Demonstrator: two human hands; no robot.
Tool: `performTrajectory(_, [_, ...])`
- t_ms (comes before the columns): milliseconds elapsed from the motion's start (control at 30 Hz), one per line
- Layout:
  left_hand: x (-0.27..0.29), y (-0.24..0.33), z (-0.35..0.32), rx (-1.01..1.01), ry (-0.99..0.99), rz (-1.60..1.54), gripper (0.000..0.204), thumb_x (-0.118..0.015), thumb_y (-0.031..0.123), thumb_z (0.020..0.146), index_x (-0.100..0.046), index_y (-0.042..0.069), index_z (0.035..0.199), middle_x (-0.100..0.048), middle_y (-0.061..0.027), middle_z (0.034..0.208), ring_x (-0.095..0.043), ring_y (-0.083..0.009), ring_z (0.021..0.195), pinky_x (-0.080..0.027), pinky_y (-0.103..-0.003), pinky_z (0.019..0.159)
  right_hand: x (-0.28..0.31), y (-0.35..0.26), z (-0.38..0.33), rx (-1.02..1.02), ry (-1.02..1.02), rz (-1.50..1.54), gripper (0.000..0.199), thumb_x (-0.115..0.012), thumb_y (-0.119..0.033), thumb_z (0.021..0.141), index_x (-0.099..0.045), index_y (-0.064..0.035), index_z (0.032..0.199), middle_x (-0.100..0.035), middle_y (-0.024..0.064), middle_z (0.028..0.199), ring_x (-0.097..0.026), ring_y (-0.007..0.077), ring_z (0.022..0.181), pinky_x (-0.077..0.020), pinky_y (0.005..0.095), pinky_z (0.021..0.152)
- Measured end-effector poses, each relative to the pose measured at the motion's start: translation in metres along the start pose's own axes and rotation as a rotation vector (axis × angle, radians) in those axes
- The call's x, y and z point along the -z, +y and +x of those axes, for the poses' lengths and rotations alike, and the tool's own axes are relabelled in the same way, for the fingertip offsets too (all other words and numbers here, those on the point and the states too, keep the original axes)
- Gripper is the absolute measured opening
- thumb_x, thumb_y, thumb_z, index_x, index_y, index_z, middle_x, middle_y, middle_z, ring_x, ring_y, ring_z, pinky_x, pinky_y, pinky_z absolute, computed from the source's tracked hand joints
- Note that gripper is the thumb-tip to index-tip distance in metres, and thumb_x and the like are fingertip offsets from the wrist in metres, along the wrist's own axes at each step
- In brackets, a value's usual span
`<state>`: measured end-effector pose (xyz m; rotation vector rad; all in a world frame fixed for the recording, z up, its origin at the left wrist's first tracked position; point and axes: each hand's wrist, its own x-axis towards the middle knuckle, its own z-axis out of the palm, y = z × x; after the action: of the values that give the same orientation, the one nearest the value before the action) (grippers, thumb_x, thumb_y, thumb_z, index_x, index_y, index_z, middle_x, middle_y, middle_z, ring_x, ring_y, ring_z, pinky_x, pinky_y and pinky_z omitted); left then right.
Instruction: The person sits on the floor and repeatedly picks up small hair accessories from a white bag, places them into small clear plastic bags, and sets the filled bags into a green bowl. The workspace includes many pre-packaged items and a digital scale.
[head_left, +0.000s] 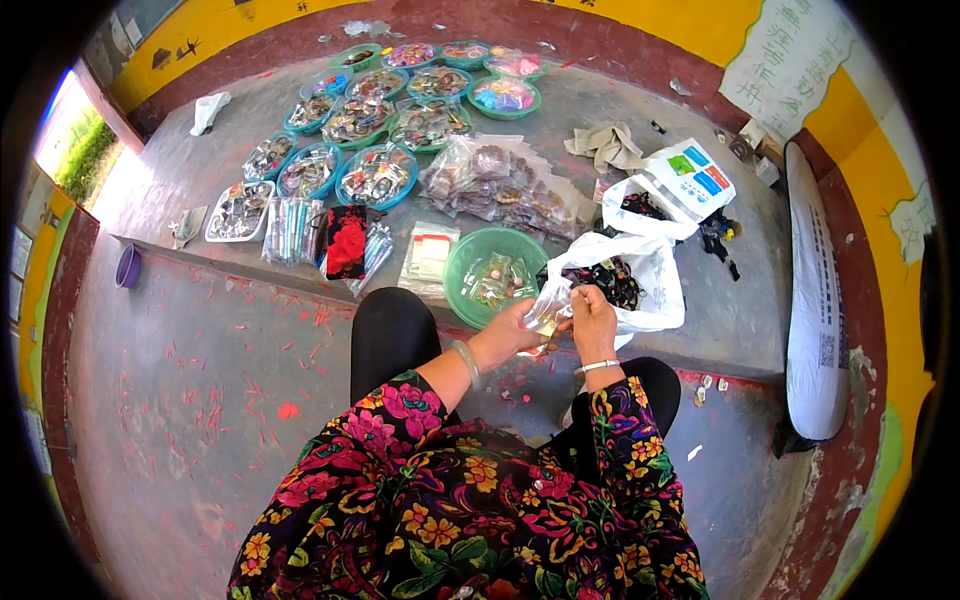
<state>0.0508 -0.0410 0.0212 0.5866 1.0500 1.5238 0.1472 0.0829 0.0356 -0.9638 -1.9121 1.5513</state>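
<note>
The person sits at the front edge of a raised concrete platform (750,300), the left hand (512,333) grasping a small clear plastic bag (549,312). The right hand (594,320) is at the bag's right side, thumb and fingertips brought together; whether they grip its film or something small cannot be told. The bag is held up near the platform's front edge, between a green plastic basin (460,262) and an open white carrier bag (657,302). Something yellowish shows low in the clear bag, too small to make out.

Clear packets (500,280) lie in the basin, and dark small pieces (610,283) fill the carrier bag. Just behind that stands a second white plastic bag (688,185) with coloured print, also holding dark pieces. A spread pile of clear packets (505,182) lies behind the basin. Left of the basin, along the front edge, are pale flat packets (428,254), a red-and-black pouch (346,242), bagged slender sticks (291,230) and a filled white tray (212,230). Blue and green basins of packaged goods (376,178) cover the platform toward its rear edge, while a beige cloth (606,147) lies rumpled farther right.
</note>
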Motion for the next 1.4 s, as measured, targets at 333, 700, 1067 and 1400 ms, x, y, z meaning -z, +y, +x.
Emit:
performTrajectory(333, [0.008,0.001,-0.002,0.146,-0.115,-0.107,0.053,-0.060,-0.001,0.076,-0.040,0.007,0.124,-0.059,-0.0099,0.101,-0.062,-0.0168,0.084,-0.050,-0.022,0.064,0.011,0.015,0.009,0.042,0.064,0.022,0.011,-0.049,-0.010,0.087,-0.055,-0.0011,0.084,-0.055,0.0048,0.056,-0.051,0.0093,0.042,-0.0393,0.0225,0.038])
performTrajectory(700, [0.051,0.003,-0.005,0.035,0.283,-0.230,0.044,-0.050,-0.006,0.076,-0.043,0.002,0.118,-0.057,-0.0134,0.098,-0.059,-0.0216,0.079,-0.047,-0.025,0.056,0.046,0.007,0.025,-0.072,0.352,0.332,0.014,-0.049,-0.017,0.088,-0.055,-0.0035,0.087,-0.057,0.0060,0.057,-0.049,0.0094,0.041,-0.0340,0.0202,0.037])
performTrajectory(1067, [0.200,-0.037,0.064,-0.253,1.161,-0.231,0.024,-0.052,-0.005,0.071,-0.054,0.001,0.094,-0.059,-0.0096,0.083,-0.058,-0.0214,0.067,-0.048,-0.033,0.058,0.021,-0.004,0.017,-0.182,0.157,0.288,0.015,-0.049,-0.016,0.088,-0.054,-0.0034,0.082,-0.056,0.0041,0.055,-0.047,0.0081,0.043,-0.0326,0.0205,0.039])
performTrajectory(1400, [0.294,-0.085,0.074,0.045,1.218,0.390,0.033,-0.063,0.005,0.066,-0.061,0.005,0.099,-0.064,-0.0138,0.081,-0.062,-0.0216,0.074,-0.048,-0.031,0.067,0.018,-0.001,0.014,-0.234,0.090,0.264,0.014,-0.050,-0.016,0.087,-0.055,-0.0044,0.082,-0.053,0.0009,0.057,-0.047,0.0079,0.044,-0.0336,0.0196,0.039])
